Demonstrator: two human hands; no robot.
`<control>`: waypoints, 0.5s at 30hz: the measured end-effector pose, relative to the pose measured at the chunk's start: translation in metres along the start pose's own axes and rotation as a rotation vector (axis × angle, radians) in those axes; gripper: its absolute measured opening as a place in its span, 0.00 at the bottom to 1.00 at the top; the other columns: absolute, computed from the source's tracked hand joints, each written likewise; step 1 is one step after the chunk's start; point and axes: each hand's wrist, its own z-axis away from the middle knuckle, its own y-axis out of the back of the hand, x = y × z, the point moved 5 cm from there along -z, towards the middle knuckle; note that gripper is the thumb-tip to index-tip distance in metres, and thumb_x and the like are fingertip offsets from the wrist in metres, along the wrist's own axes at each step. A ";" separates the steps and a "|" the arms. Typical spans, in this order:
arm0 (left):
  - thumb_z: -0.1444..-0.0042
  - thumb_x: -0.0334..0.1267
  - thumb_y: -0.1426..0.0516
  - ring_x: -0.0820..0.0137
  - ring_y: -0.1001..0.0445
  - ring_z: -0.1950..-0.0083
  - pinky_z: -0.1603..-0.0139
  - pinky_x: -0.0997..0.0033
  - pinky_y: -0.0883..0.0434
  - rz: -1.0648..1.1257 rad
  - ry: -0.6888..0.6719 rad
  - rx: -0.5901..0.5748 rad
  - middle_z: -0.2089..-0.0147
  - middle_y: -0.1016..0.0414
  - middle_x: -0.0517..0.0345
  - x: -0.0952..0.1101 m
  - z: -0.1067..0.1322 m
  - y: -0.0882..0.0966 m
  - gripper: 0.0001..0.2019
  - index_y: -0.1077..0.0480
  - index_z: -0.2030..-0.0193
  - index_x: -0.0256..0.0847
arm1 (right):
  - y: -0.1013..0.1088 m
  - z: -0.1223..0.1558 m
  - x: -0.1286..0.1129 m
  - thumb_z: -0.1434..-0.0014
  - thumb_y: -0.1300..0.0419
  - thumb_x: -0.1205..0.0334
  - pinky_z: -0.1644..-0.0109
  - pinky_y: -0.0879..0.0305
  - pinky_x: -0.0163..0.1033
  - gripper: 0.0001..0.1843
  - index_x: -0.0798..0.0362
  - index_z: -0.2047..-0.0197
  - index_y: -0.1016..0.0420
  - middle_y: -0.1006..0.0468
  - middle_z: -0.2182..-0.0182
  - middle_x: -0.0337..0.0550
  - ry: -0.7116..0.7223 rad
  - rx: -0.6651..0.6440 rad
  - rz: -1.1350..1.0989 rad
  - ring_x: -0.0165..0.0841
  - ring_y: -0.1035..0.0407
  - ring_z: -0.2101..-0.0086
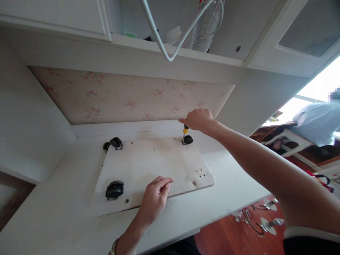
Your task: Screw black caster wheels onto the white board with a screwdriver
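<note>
My right hand (199, 119) is wrapped around a screwdriver (185, 130) with a black and yellow handle. The screwdriver points down at the mounting plate of a black caster (188, 140) at the far right corner of a white board (148, 166). My left hand (156, 196) rests at the board's near edge with its fingers curled; whether anything is inside them is hidden. Another black caster (114, 189) stands at the board's near left, and a further one (116, 142) at the far left. Small screw holes (201, 173) mark the near right corner.
The board lies on a white desk (225, 184) below a shelf holding a clear plastic bottle (203, 33). A white cable (170, 58) hangs in front. Lamp parts (269, 225) lie on the red-brown floor (225, 237). A person in light clothing (316, 122) is at the right.
</note>
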 end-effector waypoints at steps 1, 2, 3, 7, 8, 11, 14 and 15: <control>0.34 0.39 0.48 0.68 0.24 0.63 0.62 0.73 0.28 -0.004 -0.011 -0.014 0.60 0.22 0.54 0.005 0.004 -0.001 0.14 0.21 0.52 0.43 | 0.000 0.001 0.001 0.38 0.53 0.33 0.58 0.36 0.47 0.36 0.55 0.55 0.18 0.20 0.59 0.62 -0.005 0.001 -0.006 0.52 0.27 0.56; 0.34 0.39 0.48 0.68 0.24 0.62 0.61 0.73 0.27 -0.007 -0.024 -0.028 0.59 0.22 0.54 0.010 0.009 0.000 0.14 0.21 0.53 0.44 | 0.000 0.003 0.002 0.39 0.53 0.33 0.58 0.36 0.47 0.36 0.55 0.56 0.18 0.20 0.59 0.62 -0.011 0.003 -0.013 0.51 0.27 0.56; 0.34 0.39 0.48 0.68 0.23 0.60 0.59 0.73 0.27 -0.009 -0.041 -0.043 0.59 0.21 0.54 0.016 0.015 0.002 0.14 0.21 0.53 0.45 | 0.001 0.005 0.003 0.39 0.52 0.34 0.59 0.36 0.46 0.35 0.54 0.56 0.18 0.20 0.60 0.61 -0.017 0.007 -0.022 0.51 0.27 0.57; 0.34 0.39 0.47 0.68 0.23 0.62 0.58 0.73 0.27 -0.052 -0.121 0.000 0.62 0.21 0.56 0.032 0.047 0.038 0.13 0.21 0.53 0.48 | 0.009 0.018 0.010 0.37 0.54 0.36 0.61 0.36 0.48 0.34 0.54 0.60 0.18 0.20 0.61 0.62 -0.041 0.044 -0.073 0.52 0.27 0.58; 0.35 0.40 0.46 0.68 0.23 0.63 0.59 0.74 0.27 -0.057 -0.123 0.065 0.64 0.21 0.56 0.031 0.055 0.056 0.12 0.21 0.54 0.48 | 0.012 0.024 0.013 0.37 0.56 0.36 0.63 0.36 0.49 0.35 0.55 0.61 0.18 0.20 0.62 0.63 -0.051 0.057 -0.091 0.53 0.26 0.59; 0.37 0.43 0.43 0.68 0.24 0.64 0.62 0.74 0.27 -0.045 -0.038 0.373 0.62 0.21 0.56 0.013 0.073 0.124 0.10 0.21 0.56 0.46 | 0.011 0.045 0.026 0.36 0.61 0.34 0.68 0.38 0.49 0.37 0.52 0.62 0.20 0.20 0.67 0.61 -0.091 0.091 -0.188 0.51 0.26 0.67; 0.41 0.47 0.41 0.68 0.25 0.65 0.63 0.72 0.27 -0.031 0.118 0.650 0.63 0.21 0.56 -0.021 0.086 0.187 0.13 0.22 0.56 0.42 | -0.013 0.072 0.040 0.35 0.60 0.35 0.68 0.36 0.48 0.34 0.46 0.77 0.27 0.23 0.76 0.54 -0.148 0.097 -0.520 0.41 0.30 0.75; 0.42 0.48 0.40 0.68 0.25 0.66 0.63 0.72 0.27 -0.023 0.166 0.712 0.63 0.21 0.55 -0.034 0.089 0.204 0.15 0.22 0.55 0.40 | -0.028 0.083 0.045 0.36 0.58 0.34 0.69 0.36 0.49 0.34 0.44 0.82 0.31 0.24 0.79 0.51 -0.208 0.084 -0.697 0.40 0.32 0.77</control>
